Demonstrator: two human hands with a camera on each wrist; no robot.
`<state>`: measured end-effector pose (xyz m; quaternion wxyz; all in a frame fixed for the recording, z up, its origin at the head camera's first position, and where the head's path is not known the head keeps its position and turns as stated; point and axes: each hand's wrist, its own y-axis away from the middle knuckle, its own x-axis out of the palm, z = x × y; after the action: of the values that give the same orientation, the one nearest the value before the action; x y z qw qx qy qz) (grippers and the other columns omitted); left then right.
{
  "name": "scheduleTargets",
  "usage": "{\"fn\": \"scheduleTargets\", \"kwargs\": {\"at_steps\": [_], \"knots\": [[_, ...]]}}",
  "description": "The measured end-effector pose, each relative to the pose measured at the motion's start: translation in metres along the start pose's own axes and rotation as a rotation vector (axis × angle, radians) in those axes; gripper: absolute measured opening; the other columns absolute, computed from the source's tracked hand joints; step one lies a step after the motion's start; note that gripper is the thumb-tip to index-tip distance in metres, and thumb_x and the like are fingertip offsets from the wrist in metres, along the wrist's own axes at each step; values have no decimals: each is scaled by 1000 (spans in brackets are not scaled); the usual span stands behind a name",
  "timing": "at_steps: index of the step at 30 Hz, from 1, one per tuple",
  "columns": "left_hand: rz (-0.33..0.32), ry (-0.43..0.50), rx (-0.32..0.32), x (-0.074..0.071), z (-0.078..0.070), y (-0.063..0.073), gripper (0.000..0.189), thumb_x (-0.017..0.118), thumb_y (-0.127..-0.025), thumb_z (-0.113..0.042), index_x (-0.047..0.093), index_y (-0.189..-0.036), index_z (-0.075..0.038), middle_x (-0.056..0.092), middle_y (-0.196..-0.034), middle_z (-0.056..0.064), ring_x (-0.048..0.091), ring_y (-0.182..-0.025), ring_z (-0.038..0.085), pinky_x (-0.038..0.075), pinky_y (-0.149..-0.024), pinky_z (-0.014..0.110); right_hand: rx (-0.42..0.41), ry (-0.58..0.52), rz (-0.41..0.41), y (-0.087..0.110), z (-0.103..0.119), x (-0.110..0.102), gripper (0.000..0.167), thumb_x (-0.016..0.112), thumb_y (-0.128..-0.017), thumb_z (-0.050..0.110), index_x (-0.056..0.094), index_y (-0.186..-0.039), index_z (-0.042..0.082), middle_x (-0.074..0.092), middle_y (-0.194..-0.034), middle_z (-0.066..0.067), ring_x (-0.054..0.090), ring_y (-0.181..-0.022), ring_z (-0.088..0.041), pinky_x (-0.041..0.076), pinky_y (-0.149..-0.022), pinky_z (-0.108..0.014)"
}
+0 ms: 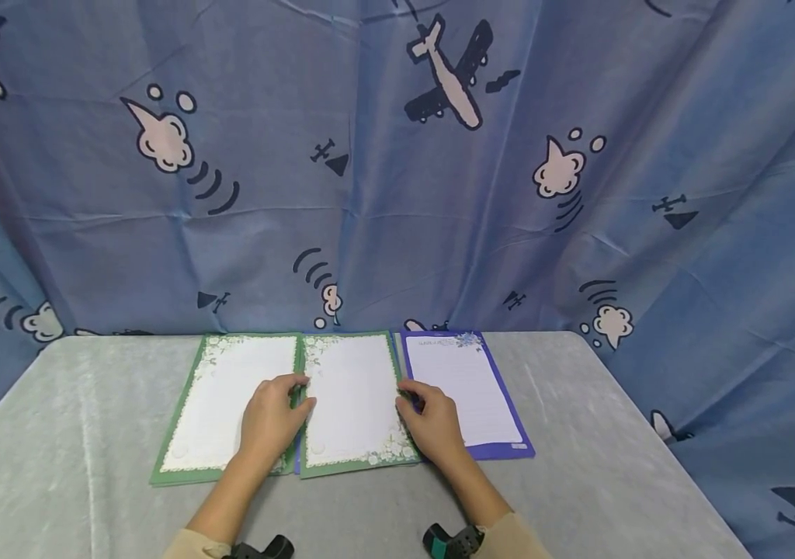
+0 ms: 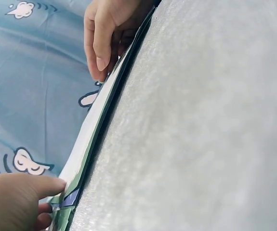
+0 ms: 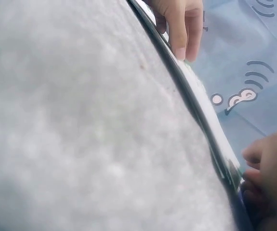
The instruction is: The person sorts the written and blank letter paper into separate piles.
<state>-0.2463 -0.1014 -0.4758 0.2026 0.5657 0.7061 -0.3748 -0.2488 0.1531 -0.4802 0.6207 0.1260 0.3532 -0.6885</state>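
A sheet of stationery paper with a green floral border [image 1: 352, 400] lies at the middle, slightly tilted, overlapping purple-edged paper beneath. My left hand [image 1: 273, 415] holds its left edge, thumb and forefinger at the border. My right hand [image 1: 432, 419] pinches its right edge with curled fingers. In the left wrist view the left hand [image 2: 13, 202] is at the near end of the paper [image 2: 87, 139], with the right hand [image 2: 112, 33] at the far end. The right wrist view shows the right hand [image 3: 273, 178] beside the paper's edge [image 3: 203, 103], the left hand [image 3: 181, 26] beyond.
To the left lies another green-bordered sheet [image 1: 223, 404], partly under the left hand and forearm. On the right is a lined sheet with a purple border [image 1: 463, 388]. All rest on a grey cloth-covered table [image 1: 600, 466]; a blue patterned curtain [image 1: 397, 194] hangs behind.
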Motion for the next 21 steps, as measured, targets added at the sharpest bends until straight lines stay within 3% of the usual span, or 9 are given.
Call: {"fn": "scheduleTargets", "kwargs": {"at_steps": [4,11,15,21], "knots": [[-8,0,9,0,0,1,31,82,-82,-16,76,-111,-7,77,-107,13,68,-95,30,55,-81,46,-4,-12,-6,0,1,0,21,72,-90,11,77,-110,8,75,-120,-11,70,-108,-29,55,-89,-41],[-3,18,27,0,1,2,28,81,-83,-15,77,-109,-7,72,-126,13,66,-113,35,54,-95,49,-34,-64,-19,0,-1,0,17,74,-88,7,79,-104,8,75,-119,-13,72,-108,-31,57,-85,-37],[-4,52,18,1,1,2,24,81,-83,-13,78,-105,-8,72,-122,12,66,-114,34,53,-96,49,-45,-89,-25,-1,-3,0,17,75,-86,4,79,-103,8,75,-118,-13,73,-103,-29,57,-82,-33],[8,56,8,2,1,2,18,81,-83,-12,79,-101,-11,74,-102,8,67,-94,25,55,-81,43,-32,-118,-38,-2,-4,0,21,76,-82,-3,79,-100,8,76,-116,-12,73,-96,-28,56,-78,-26]]}}
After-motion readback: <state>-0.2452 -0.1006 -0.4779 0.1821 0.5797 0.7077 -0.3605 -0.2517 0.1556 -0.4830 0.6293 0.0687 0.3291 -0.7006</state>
